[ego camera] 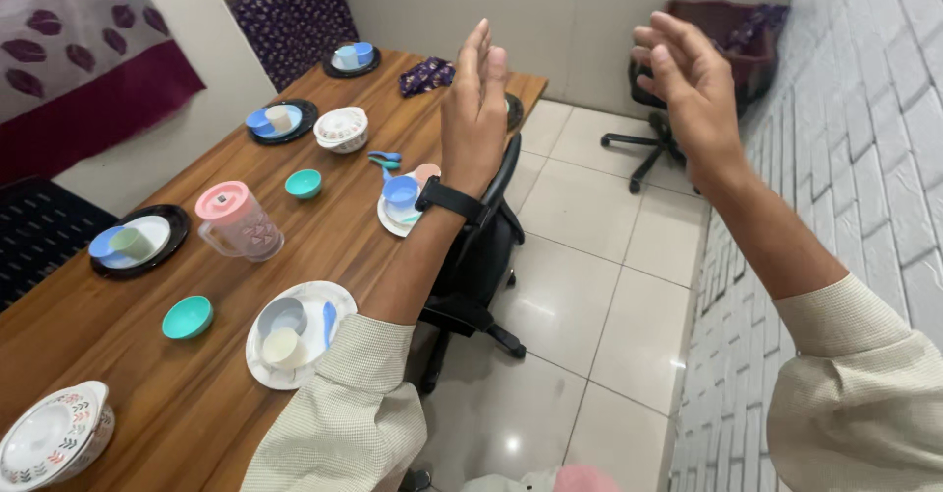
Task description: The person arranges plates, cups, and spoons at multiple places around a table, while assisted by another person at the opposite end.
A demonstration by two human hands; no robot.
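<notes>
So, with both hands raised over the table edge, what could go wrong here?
1. The left hand is lifted with its sleeve lying close to the white round plate with two cups at the wooden table's edge; lowering the arm might sweep it off.
2. The black office chair stands close under that arm and could catch it.
3. The right hand is near the white brick wall.

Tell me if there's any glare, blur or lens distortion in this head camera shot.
Head view: ceiling light glares off the glossy floor tiles; both raised hands, left hand and right hand, look slightly soft; the wooden table is evenly lit with faint shadows; the white brick wall bends at the wide-angle edge.
</notes>
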